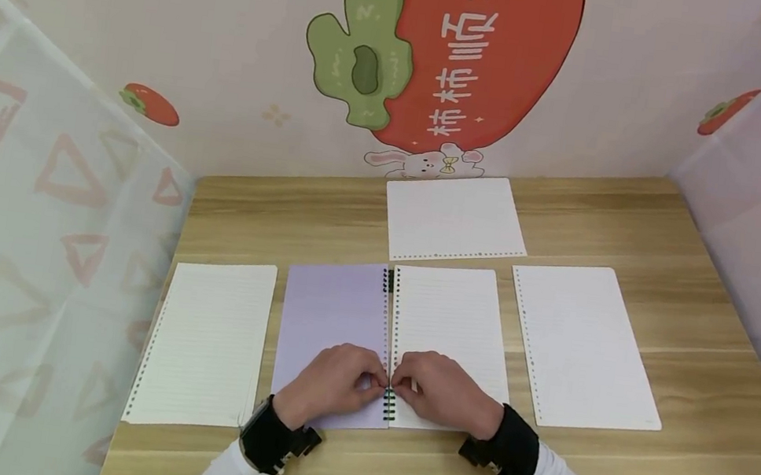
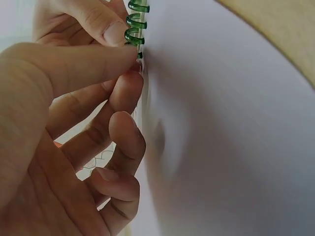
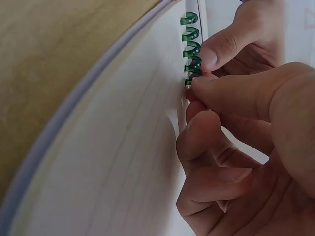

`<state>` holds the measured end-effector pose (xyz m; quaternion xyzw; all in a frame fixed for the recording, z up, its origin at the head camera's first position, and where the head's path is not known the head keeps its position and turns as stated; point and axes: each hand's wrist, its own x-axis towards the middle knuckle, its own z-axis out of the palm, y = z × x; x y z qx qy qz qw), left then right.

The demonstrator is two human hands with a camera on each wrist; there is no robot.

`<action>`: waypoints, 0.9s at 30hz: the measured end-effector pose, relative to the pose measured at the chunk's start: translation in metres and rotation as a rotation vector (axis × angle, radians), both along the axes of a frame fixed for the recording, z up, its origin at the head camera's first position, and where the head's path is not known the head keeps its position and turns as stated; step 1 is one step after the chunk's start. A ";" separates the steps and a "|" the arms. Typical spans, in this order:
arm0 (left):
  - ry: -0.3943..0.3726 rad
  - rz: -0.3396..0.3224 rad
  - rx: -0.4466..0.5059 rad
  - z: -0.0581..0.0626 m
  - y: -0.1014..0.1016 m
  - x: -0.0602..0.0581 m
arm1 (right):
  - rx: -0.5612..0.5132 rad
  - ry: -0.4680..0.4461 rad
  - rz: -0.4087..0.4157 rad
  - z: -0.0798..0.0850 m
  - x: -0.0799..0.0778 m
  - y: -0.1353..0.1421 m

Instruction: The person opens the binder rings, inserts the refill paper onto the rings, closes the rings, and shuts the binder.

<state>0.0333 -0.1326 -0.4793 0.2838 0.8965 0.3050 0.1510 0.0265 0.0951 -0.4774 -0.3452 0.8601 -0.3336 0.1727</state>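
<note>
A loose-leaf notebook lies spread on the table, its purple cover (image 1: 333, 303) on the left and its lined pages (image 1: 450, 309) on the right. Green binding rings (image 2: 136, 22) show along the spine's near end, and more show at its far end. My left hand (image 1: 342, 379) pinches the binding with thumb and index finger. Facing it, my right hand (image 1: 440, 387) pinches the same stretch of rings, thumb tip just past the last visible green loops (image 3: 191, 49). The two hands' fingertips meet at the spine and hide the rings between them.
Loose punched sheets lie around the notebook: a lined sheet (image 1: 203, 342) to the left, a white sheet (image 1: 454, 219) behind and another white sheet (image 1: 584, 346) to the right. The wooden table (image 1: 694, 411) meets a printed backdrop (image 1: 249, 31) at its far edge.
</note>
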 end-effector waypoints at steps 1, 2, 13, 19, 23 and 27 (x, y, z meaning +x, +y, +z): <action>0.005 0.000 0.004 -0.001 0.000 0.001 | -0.002 -0.002 0.000 0.000 0.001 0.000; 0.007 0.001 0.007 -0.001 0.000 0.001 | -0.001 -0.004 -0.002 0.000 0.002 0.000; 0.054 -0.028 0.026 -0.004 0.002 0.004 | 0.017 0.076 -0.012 -0.006 0.009 -0.002; 0.154 -0.067 0.004 -0.007 0.001 0.004 | 0.013 0.103 -0.023 -0.006 0.012 -0.003; 0.205 -0.071 -0.024 -0.007 0.001 0.003 | 0.011 0.107 -0.028 -0.007 0.012 -0.003; 0.198 -0.049 -0.044 -0.006 0.002 0.005 | 0.010 0.113 -0.025 -0.007 0.012 -0.002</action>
